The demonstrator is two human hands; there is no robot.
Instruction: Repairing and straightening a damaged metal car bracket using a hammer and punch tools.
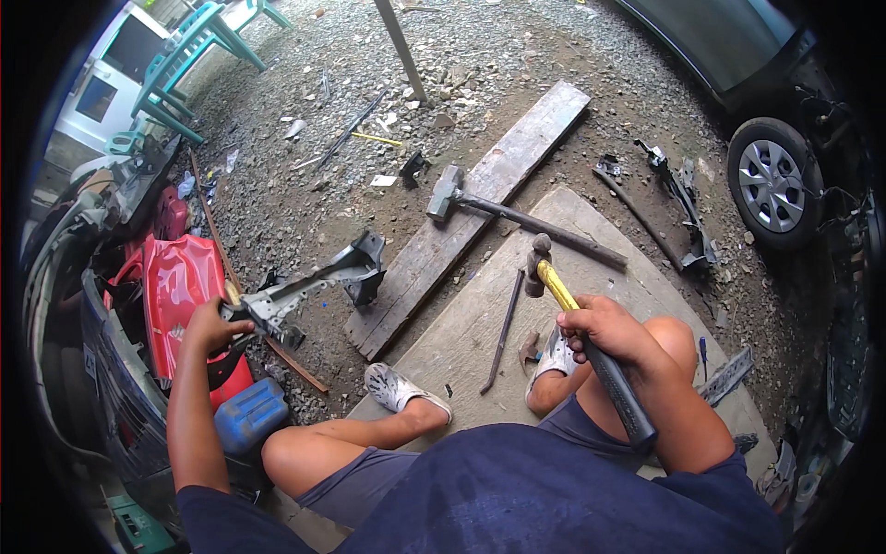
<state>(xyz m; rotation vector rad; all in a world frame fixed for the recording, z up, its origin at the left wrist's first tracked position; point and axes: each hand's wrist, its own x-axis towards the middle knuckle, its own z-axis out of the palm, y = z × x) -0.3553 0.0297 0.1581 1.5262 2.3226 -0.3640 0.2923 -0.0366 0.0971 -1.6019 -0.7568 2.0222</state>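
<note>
My right hand [604, 328] is wrapped round the yellow and black handle of a ball-peen hammer [558, 288], held up over the concrete slab with its head pointing away from me. Out to the left, my left hand [218, 325] grips the near end of a bent metal car bracket [309, 283], grey with holes along it. The bracket's far end reaches toward a wooden plank. On that plank rests the head of a sledgehammer [446, 194], its long handle lying across the slab. A thin bent metal bar [504, 337] lies on the slab between my feet.
The weathered plank [415, 291] lies on gravel beside the slab [461, 360]. At left are a red car panel [185, 291], a blue jerrycan [251, 414] and a dark bumper [120, 379]. A car wheel [773, 180] and metal scraps [683, 208] are at right. Green chairs [185, 69] stand far left.
</note>
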